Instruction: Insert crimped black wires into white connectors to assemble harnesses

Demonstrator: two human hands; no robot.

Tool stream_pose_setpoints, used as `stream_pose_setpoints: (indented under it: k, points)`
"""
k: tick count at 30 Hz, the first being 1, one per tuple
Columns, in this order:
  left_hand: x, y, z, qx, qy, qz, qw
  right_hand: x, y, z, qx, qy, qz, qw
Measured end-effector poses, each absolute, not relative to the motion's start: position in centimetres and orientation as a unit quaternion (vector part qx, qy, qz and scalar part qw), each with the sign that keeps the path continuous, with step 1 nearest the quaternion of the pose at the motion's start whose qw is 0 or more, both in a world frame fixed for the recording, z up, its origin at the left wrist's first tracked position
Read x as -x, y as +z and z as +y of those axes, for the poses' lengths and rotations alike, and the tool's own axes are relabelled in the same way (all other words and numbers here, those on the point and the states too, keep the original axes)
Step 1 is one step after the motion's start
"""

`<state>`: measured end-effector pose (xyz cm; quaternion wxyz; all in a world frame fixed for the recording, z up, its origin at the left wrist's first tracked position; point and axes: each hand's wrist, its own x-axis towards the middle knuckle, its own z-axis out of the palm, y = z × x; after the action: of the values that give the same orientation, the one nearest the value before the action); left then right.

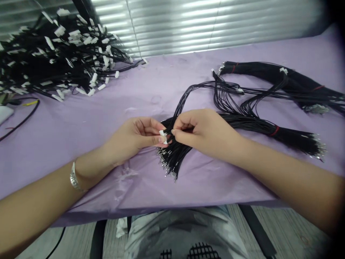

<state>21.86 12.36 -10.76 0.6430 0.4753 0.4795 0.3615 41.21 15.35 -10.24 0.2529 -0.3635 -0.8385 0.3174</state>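
Note:
My left hand [134,138] pinches a small white connector [162,137] between thumb and fingertips. Right beside it, my right hand [201,129] is closed on a thin black wire [170,136] whose end meets the connector. Both hands hover over a loose bundle of black wires with metal tips [172,160] lying on the purple table cover [81,122]. A silver bracelet [74,177] sits on my left wrist.
A big heap of black wires with white connectors [59,54] fills the far left. Bundles of black wires tied with red bands [275,131] lie to the right and at the far right [283,77]. Metal blinds stand behind the table. The table's front edge is near my lap.

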Motion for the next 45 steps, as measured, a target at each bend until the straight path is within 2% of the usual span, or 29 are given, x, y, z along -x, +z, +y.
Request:
stream_pose_setpoints:
  k: [21, 29, 34, 39, 45]
  points:
    - [-22.5, -10.9, 11.4, -0.489, 0.408, 0.503, 0.585, -40.7, -10.5, 14.7, 0.321, 0.250, -0.877, 0.254]
    - [-22.3, -11.2, 11.6, -0.485, 0.401, 0.481, 0.610, -40.7, -10.7, 14.6, 0.312, 0.180, -0.897, 0.257]
    - [-22.3, -11.0, 12.0, -0.448, 0.383, 0.479, 0.650, -41.4, -9.9, 15.0, 0.283, 0.136, -0.893, 0.322]
    - [-22.1, -11.0, 12.0, -0.452, 0.381, 0.474, 0.653, -41.6, -9.9, 15.3, 0.248, 0.138, -0.917, 0.281]
    - [-22.1, -11.0, 12.0, -0.438, 0.385, 0.480, 0.655, -41.5, -10.4, 15.1, 0.268, 0.123, -0.912, 0.287]
